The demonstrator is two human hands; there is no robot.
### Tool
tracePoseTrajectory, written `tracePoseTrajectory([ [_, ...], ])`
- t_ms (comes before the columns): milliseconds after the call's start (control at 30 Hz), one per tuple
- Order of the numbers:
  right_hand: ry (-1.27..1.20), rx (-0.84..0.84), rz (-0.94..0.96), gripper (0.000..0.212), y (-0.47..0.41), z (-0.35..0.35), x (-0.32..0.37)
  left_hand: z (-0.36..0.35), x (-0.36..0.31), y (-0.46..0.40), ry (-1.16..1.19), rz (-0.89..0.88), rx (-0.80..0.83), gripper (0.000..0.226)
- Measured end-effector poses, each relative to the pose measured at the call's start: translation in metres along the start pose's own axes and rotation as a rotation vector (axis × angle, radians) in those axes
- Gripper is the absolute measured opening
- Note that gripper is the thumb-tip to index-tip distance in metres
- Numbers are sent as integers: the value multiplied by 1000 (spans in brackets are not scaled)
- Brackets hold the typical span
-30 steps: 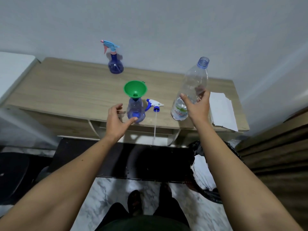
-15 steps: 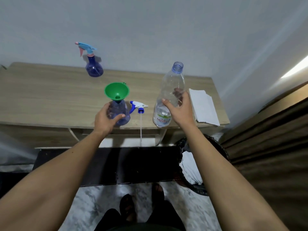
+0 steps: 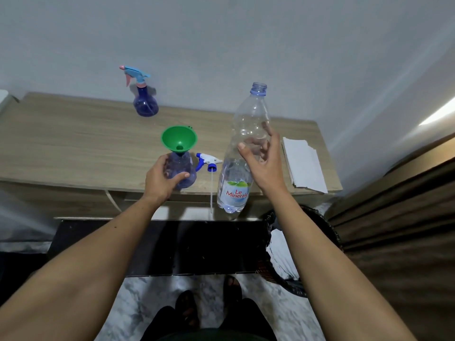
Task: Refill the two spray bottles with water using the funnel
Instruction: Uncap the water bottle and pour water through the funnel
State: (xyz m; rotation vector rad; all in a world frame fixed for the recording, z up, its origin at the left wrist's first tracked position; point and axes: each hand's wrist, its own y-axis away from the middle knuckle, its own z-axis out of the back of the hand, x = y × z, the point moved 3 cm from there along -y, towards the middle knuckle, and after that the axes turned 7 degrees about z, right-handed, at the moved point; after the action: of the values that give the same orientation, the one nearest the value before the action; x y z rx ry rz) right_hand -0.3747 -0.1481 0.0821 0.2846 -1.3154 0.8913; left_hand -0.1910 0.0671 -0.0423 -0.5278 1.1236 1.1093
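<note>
A clear blue spray bottle [image 3: 183,168] stands near the front edge of the wooden table [image 3: 73,146] with a green funnel [image 3: 179,138] in its neck. My left hand [image 3: 162,179] is wrapped around its body. Its white and blue trigger head [image 3: 208,162] lies beside it, the dip tube hanging over the edge. My right hand [image 3: 261,163] grips an uncapped clear water bottle [image 3: 246,153], lifted off the table and roughly upright, with water in its lower part. A second blue spray bottle [image 3: 144,100] with a light blue and pink trigger stands at the back by the wall.
A stack of white paper [image 3: 305,163] lies on the table's right end. Below it to the right is a dark bin [image 3: 315,242] with white paper inside. A brown curtain hangs at the far right. My feet stand on a marbled floor.
My left hand has closed around the funnelled spray bottle. My right hand has raised the water bottle off the table, its base now hanging in front of the table's edge.
</note>
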Motion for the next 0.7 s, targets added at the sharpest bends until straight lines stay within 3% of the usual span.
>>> tracePoseTrajectory([
  [300,28,273,-28,61,1,-11,15,1,0,-2,6,7,33,71],
  [700,211,588,-149,58,0,7,27,0,3,-4,18,23,28,73],
])
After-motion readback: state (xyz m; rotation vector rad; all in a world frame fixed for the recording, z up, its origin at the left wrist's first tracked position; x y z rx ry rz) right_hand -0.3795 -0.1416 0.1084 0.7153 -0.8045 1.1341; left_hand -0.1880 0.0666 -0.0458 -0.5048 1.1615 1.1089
